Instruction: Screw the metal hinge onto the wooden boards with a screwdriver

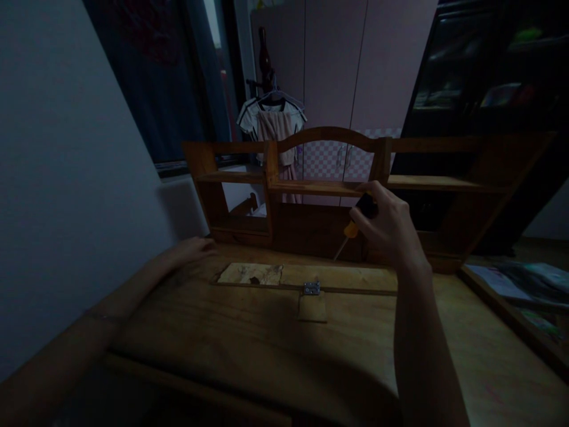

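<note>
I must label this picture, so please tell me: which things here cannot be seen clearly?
- Screwdriver, head view: the right hand covers most of the handle; the thin tip is lost in the dark.
- Hinge: too small to show its screws.
- Left hand: dim, so its grip on the desk edge is unclear.
- Papers: cut by the right edge.
</note>
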Tool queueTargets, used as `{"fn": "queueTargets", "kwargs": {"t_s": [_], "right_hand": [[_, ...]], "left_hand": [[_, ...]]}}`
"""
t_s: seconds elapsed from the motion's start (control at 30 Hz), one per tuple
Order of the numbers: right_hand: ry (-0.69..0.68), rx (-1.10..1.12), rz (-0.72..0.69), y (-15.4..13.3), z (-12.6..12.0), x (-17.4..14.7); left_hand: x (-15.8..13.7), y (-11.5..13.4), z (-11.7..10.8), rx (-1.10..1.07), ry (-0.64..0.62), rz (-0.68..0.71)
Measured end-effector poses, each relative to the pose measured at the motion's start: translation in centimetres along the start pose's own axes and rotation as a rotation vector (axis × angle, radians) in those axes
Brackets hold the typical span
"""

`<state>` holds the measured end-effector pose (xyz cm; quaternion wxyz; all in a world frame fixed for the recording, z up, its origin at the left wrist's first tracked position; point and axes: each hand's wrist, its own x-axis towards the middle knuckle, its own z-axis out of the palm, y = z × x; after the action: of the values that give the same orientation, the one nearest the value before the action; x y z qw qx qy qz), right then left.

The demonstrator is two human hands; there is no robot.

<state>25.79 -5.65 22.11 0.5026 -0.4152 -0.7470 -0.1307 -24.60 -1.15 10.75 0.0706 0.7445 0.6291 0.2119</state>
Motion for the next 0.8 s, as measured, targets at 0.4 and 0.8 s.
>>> {"fn": "queueTargets", "kwargs": {"t_s": [0.4,0.8], "right_hand": [[-0.305,-0.015,0.021,-0.5,0.8,-0.2],[-0.502,-0.075,0.015,-1.7,3.0,-1.0]], "left_hand": [[4.1,22.8,16.6,-0.68,-0.233,0.368],[2.9,20.9,20.5,-0.76,-0.346,0.391]]}}
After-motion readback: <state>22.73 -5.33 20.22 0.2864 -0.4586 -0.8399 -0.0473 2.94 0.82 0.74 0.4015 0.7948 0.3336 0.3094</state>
